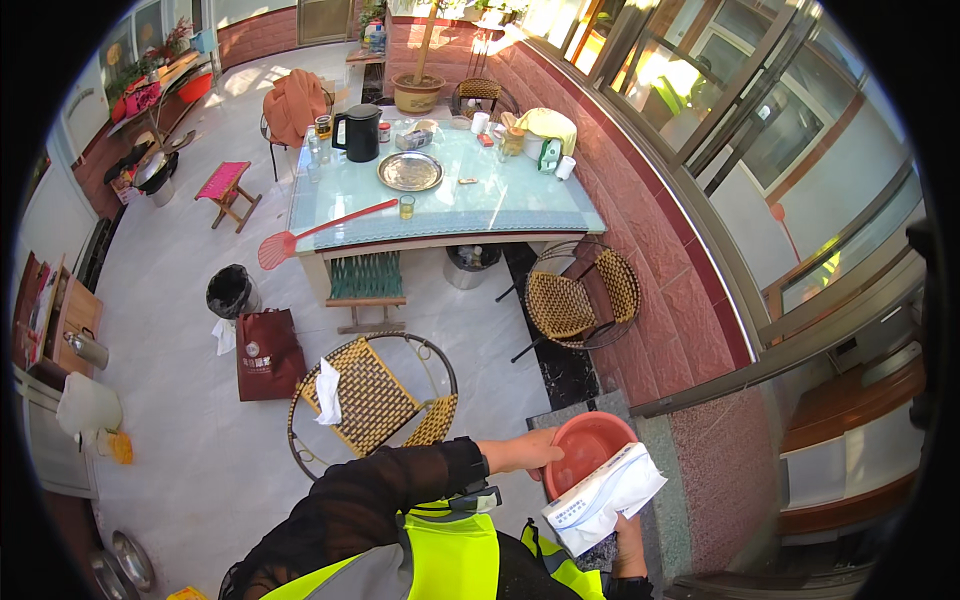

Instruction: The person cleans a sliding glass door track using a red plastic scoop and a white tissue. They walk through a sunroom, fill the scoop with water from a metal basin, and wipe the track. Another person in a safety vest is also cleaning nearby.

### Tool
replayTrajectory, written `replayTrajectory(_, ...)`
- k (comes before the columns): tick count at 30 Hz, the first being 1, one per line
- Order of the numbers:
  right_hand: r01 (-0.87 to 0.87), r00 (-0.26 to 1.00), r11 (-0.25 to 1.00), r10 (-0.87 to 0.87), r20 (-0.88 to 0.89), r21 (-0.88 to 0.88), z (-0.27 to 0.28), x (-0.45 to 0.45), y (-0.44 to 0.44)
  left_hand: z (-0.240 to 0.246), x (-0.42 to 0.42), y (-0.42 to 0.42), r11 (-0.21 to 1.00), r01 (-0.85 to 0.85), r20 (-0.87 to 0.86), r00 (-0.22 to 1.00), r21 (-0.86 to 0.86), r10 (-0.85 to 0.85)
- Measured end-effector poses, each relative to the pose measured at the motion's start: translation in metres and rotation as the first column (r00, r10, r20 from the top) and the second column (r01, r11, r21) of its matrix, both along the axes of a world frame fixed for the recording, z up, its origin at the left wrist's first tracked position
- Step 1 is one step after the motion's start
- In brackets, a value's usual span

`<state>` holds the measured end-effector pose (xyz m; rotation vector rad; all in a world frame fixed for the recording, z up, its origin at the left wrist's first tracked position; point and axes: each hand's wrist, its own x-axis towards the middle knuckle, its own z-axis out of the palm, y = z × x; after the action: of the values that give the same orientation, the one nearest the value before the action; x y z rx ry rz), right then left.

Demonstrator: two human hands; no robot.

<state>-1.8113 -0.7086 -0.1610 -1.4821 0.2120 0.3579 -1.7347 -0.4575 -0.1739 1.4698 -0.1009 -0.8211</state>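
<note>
My left hand [525,452] grips the near-left rim of a round reddish plastic basin [581,446], with the thumb over its edge. In my right hand [630,549] is a white soft pack of tissues [606,496] with blue printing. The pack overlaps the lower right side of the basin and hides that part of its rim. Whether the pack rests on the basin cannot be told. Both are held in front of my body at the lower right, above a grey doormat [551,409] by the doorway.
A woven round-backed chair [367,390] with crumpled tissue on it stands ahead-left, beside a dark red bag [270,356] and a trash bin [231,291]. Farther off is a glass-topped table [345,217] with a black kettle [363,133], a metal tray [410,171] and a red fly swatter [281,247].
</note>
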Motion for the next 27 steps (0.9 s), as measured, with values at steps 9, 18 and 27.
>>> replayTrajectory(9,-0.047,0.999,0.999,0.047,0.014,-0.008,0.013,0.131,-0.017,0.013,0.115,-0.010,0.999,-0.034,-0.034,0.999,-0.028,0.033)
replayTrajectory(18,-0.228,0.967,0.974,0.227,0.115,-0.004,0.020,0.295,-0.031,0.010,0.222,-0.006,0.938,-0.329,-0.007,0.944,-0.108,0.330)
replayTrajectory(27,-0.342,0.930,0.940,0.338,0.142,-0.001,0.027,0.424,0.006,-0.062,0.235,0.149,0.629,-0.740,0.030,0.653,0.238,0.757)
